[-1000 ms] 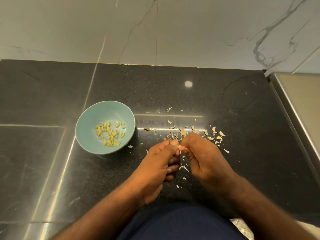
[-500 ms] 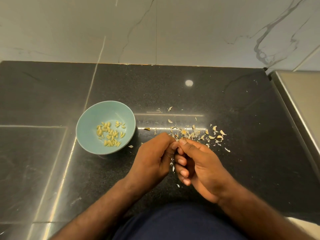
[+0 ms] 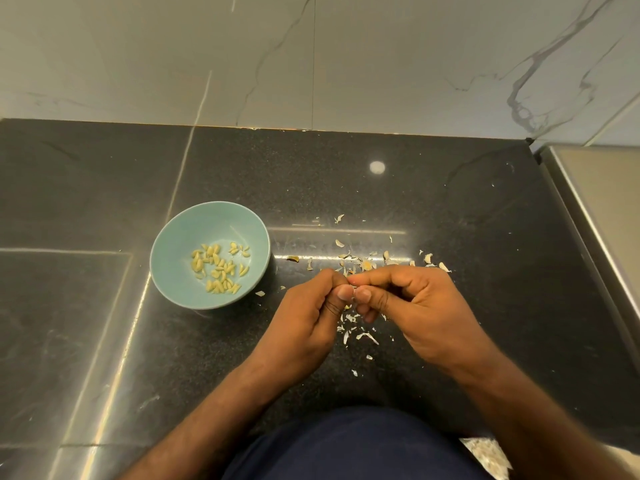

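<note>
My left hand and my right hand meet fingertip to fingertip above the black counter. Both thumbs and forefingers pinch one small seed, which is almost hidden between them. Broken pale shell bits lie scattered beyond and beneath the hands. A light blue bowl stands to the left of my left hand and holds several peeled yellowish seeds.
A marble wall rises at the counter's far edge. A steel surface borders the counter on the right. A clear packet shows at the bottom right, by my dark blue clothing.
Both hands have turned slightly while staying together. The right hand's fingers now curl over the pinch, and more shell bits lie under the hands.
</note>
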`<state>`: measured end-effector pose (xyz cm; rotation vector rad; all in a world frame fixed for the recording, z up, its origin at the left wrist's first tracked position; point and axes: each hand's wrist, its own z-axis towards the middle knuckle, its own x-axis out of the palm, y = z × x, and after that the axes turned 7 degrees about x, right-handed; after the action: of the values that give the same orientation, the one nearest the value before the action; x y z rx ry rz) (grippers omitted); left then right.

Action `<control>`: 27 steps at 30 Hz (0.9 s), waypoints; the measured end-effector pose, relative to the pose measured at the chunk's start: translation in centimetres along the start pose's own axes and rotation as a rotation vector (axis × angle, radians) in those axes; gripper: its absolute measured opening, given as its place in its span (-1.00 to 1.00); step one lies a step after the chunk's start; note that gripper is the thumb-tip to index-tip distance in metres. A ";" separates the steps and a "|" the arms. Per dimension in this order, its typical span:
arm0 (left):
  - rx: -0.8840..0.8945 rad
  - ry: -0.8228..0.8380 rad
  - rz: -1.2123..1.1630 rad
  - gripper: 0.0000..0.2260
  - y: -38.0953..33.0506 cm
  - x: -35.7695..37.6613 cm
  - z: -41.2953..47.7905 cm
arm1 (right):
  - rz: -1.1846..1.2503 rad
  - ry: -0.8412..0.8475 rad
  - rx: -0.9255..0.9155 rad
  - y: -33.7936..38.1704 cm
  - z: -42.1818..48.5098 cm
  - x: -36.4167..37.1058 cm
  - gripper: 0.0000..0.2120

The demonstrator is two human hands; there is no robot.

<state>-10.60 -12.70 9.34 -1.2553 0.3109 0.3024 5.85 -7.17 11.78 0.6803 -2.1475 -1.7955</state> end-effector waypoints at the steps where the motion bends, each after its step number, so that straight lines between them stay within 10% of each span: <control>1: -0.010 -0.010 -0.024 -0.83 0.0 0.1 -0.1 | -0.010 0.002 -0.001 0.0 0.0 -0.1 -0.83; 27: -0.346 -0.280 -0.299 -0.88 -1.1 0.4 -0.4 | 0.506 -0.113 0.140 -0.3 -0.4 0.9 -0.86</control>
<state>-9.85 -13.40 10.02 -1.5553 -0.1782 0.2770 5.36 -7.99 11.52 0.0425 -2.2683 -1.4512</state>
